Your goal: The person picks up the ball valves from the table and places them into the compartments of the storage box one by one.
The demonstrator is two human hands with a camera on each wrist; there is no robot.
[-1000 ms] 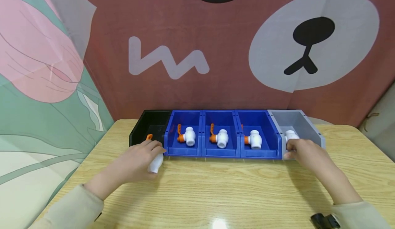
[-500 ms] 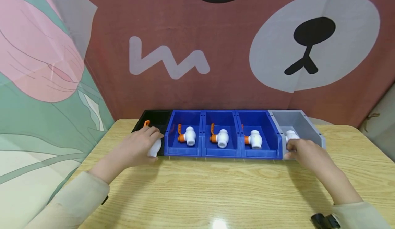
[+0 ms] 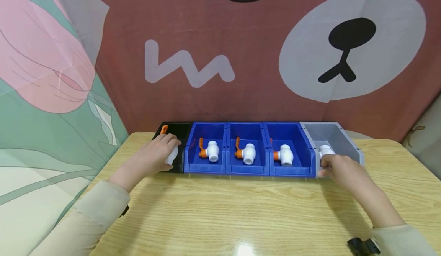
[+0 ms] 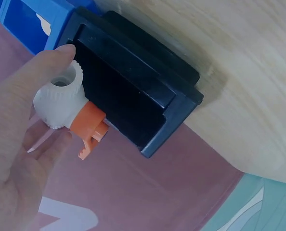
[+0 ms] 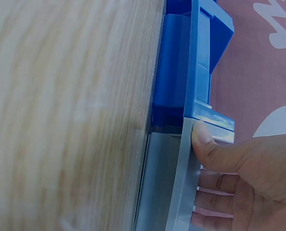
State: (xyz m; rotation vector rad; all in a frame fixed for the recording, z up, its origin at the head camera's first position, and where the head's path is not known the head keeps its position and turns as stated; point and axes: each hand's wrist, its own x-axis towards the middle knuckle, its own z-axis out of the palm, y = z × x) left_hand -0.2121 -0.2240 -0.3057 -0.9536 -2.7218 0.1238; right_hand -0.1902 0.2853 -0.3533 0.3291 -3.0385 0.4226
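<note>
My left hand (image 3: 155,153) holds a white ball valve (image 4: 61,101) with an orange handle (image 4: 88,147) over the black bin (image 4: 128,62) at the row's left end. In the left wrist view the thumb lies along the valve's open end, with fingers on its other side. At the far right, my right hand (image 3: 342,168) grips the front rim of the grey bin (image 5: 177,178). Its thumb (image 5: 203,137) sits on the rim near the blue bin's corner, and its fingers reach behind. Another white valve (image 3: 325,149) lies in that grey bin, partly hidden by the hand.
Three blue bins (image 3: 209,168) stand between the black and grey ones, each with one white valve (image 3: 249,153) with orange parts. A wooden table (image 3: 241,210) spreads in front. A printed cloth (image 3: 255,102) hangs close behind the row.
My left hand has moved forward and slightly up with the ball valve, from the black bin's front edge to over the bin. The right hand has stayed at the grey bin.
</note>
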